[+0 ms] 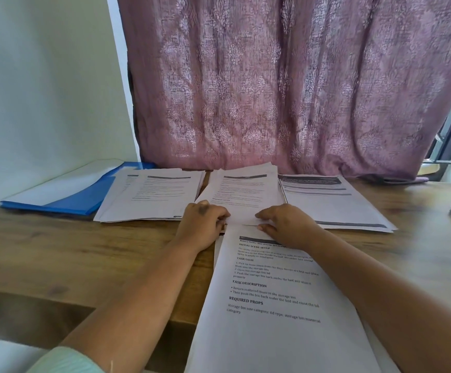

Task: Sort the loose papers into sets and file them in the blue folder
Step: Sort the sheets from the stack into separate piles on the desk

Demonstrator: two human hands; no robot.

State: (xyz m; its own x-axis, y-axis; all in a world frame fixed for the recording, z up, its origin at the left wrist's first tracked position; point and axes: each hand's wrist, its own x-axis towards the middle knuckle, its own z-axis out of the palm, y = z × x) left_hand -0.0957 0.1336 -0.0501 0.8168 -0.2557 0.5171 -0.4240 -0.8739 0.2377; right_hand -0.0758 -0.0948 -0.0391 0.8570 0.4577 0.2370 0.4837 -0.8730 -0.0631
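Sorting step, not filing yet. Landmark = middle pile [243,192] on wooden table [57,246]. Left hand [204,222] & right hand [286,224] both at its near edge, fingers curled and pinching the top sheets, prob. squaring or adding a page. Other sets: left pile [151,197] just beside it, right pile [332,200] on its other side. Unsorted stack [272,305] nearer than it, touching. Blue folder [84,197] far left of it, past left pile, lying open, not loaded. Next: release, take top sheet off unsorted stack, match the heading.

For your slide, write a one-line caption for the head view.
Both hands, left hand and right hand, set a sheet on the middle pile beside the blue folder.
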